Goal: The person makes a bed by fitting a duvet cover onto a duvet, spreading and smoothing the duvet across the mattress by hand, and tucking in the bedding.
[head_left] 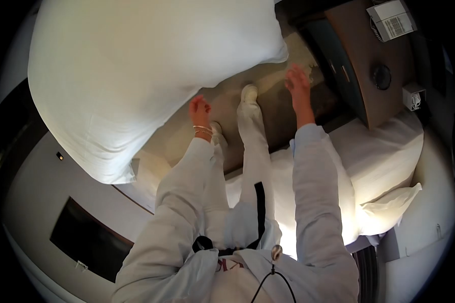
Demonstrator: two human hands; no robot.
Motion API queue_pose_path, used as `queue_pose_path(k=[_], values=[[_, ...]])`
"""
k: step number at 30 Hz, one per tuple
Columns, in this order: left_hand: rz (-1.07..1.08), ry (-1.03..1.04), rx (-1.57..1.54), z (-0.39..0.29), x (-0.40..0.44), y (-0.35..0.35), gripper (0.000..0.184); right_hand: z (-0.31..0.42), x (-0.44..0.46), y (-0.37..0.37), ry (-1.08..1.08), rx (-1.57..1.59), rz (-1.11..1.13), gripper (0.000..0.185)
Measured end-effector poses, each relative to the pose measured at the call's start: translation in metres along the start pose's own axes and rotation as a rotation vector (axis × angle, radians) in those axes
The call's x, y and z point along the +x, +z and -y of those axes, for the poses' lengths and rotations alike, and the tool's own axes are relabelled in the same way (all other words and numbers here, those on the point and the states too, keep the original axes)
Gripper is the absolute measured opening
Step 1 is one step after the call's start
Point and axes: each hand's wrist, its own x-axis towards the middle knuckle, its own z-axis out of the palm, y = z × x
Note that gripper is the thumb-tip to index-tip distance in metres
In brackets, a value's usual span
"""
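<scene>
The large white cover point(136, 65) fills the space in front of the person, and its long edge runs between the two hands on one side and a dark wall on the other. Because of the strong lens curve, I cannot say surely whether it rests on a bed or is partly in the air.

The left hand point(200, 108), with bracelets point(202, 130) at its wrist, is just beside this edge. Its fingers are curled, and I cannot tell if its grip pinches the cloth. The right hand point(299, 83) is near the far corner, but apart from it; its grip is loosely spread, the fingers half bent, with nothing seen inside. Both arms reach forward, probably because the cover is wide and its edge lies well before the body.

The right shoe point(248, 93) is ahead of the left shoe point(216, 128), which perhaps gives balance for this reach. On the counter point(358, 58), a printed card point(395, 25), a dark round tray point(381, 78) and a tissue box point(414, 98) are placed, presumably for a guest's use.
</scene>
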Motion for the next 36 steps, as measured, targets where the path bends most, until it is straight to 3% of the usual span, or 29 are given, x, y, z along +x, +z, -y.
queue_pose_path(k=[1,2,3,5,6,7,8,12,13,14,15,16,17,18,19,20,21,23,24,25,26,27,28,29,30,31,33,34,36], values=[[0.207,0.07,0.031,-0.03,-0.011,0.016,0.016,0.0,-0.006,0.003,-0.058,-0.223,0.113,0.036],[0.411,0.134,0.064,-0.059,-0.023,0.03,0.02,-0.009,-0.011,0.0,-0.066,-0.209,0.109,0.036],[0.42,0.149,0.066,-0.084,-0.029,0.042,0.02,-0.024,-0.013,-0.005,-0.087,-0.233,0.216,0.034],[1.092,0.234,0.377,-0.133,-0.035,0.064,0.032,-0.037,-0.009,-0.001,-0.136,-0.25,0.325,0.033],[1.099,0.247,0.382,-0.148,-0.042,0.077,0.032,-0.041,-0.012,0.006,-0.175,-0.383,0.495,0.034],[1.205,0.282,0.588,-0.158,-0.049,0.091,0.034,-0.041,-0.018,0.017,-0.205,-0.52,0.663,0.035],[1.304,0.313,0.796,-0.162,-0.053,0.098,0.036,-0.039,-0.02,0.027,-0.206,-0.519,0.661,0.035],[1.331,0.341,0.974,-0.155,-0.029,0.093,0.038,0.03,-0.019,0.088,-0.142,-0.796,0.977,0.038],[1.194,0.273,0.98,-0.152,-0.015,0.083,0.038,0.041,-0.012,0.1,-0.071,-0.885,1.1,0.039],[1.058,0.208,0.98,-0.146,0.004,0.071,0.039,0.048,0.017,0.091,-0.042,-0.761,1.196,0.04],[1.025,0.222,0.949,-0.136,0.035,0.05,0.037,0.079,0.032,0.077,-0.244,-1.067,0.898,0.046],[0.994,0.229,0.92,-0.12,0.068,0.022,0.037,0.11,0.039,0.068,-0.183,-1.477,0.479,0.045],[0.722,0.4,1.295,-0.091,0.087,-0.011,0.031,0.142,0.046,0.059,0.034,-1.812,0.087,0.043],[0.411,0.561,1.639,-0.066,0.096,-0.044,0.028,0.134,0.047,0.04,-0.15,-1.971,-0.167,0.04],[0.343,0.514,1.66,-0.057,0.099,-0.071,0.025,0.127,0.048,0.021,-0.303,-2.074,-0.46,0.036],[0.279,0.459,1.673,-0.048,0.105,-0.1,0.024,0.117,0.059,-0.006,-0.519,-1.856,-0.103,0.033],[0.359,0.396,1.741,-0.014,0.136,-0.144,0.03,0.113,0.065,-0.021,-0.7,-1.598,0.233,0.031],[0.429,0.265,1.77,0.009,0.123,-0.17,0.023,0.1,0.025,-0.001,-0.485,-1.612,0.452,0.029],[0.585,0.321,1.951,0.031,0.118,-0.187,0.019,0.085,0.012,0.017,-0.155,-1.344,0.433,0.029],[0.739,0.373,2.131,0.047,0.11,-0.203,0.017,0.065,0.009,0.033,-0.158,-1.374,0.54,0.03],[0.783,0.363,2.099,0.059,0.099,-0.203,0.02,0.045,0.005,0.048,-0.162,-1.395,0.648,0.031],[0.824,0.356,2.076,0.07,0.088,-0.196,0.023,0.026,0.005,0.063,-0.524,-1.687,0.883,0.031],[0.69,0.021,1.575,0.085,0.088,-0.197,0.023,0.02,0.004,0.084,-0.532,-1.666,0.904,0.031],[0.749,0.42,1.761,0.08,0.07,-0.176,0.018,0.021,0.003,0.107,-0.295,-1.603,1.055,0.031],[0.667,0.366,1.461,0.075,0.058,-0.161,0.016,0.015,0.003,0.124,-0.054,-1.525,1.194,0.031],[0.637,0.372,1.295,0.042,0.03,-0.128,0.019,0.011,0.018,0.102,-0.296,-1.331,1.06,0.033],[0.647,0.291,1.079,0.031,0.019,-0.104,0.02,0.009,0.067,0.11,-0.457,-1.88,0.352,0.035],[0.637,0.292,1.084,0.022,0.012,-0.096,0.02,0.026,0.068,0.107,-0.355,-1.768,0.201,0.035],[0.572,0.299,0.809,0.001,0.0,-0.084,0.021,0.021,0.067,0.072,-0.578,-1.824,0.138,0.032]])
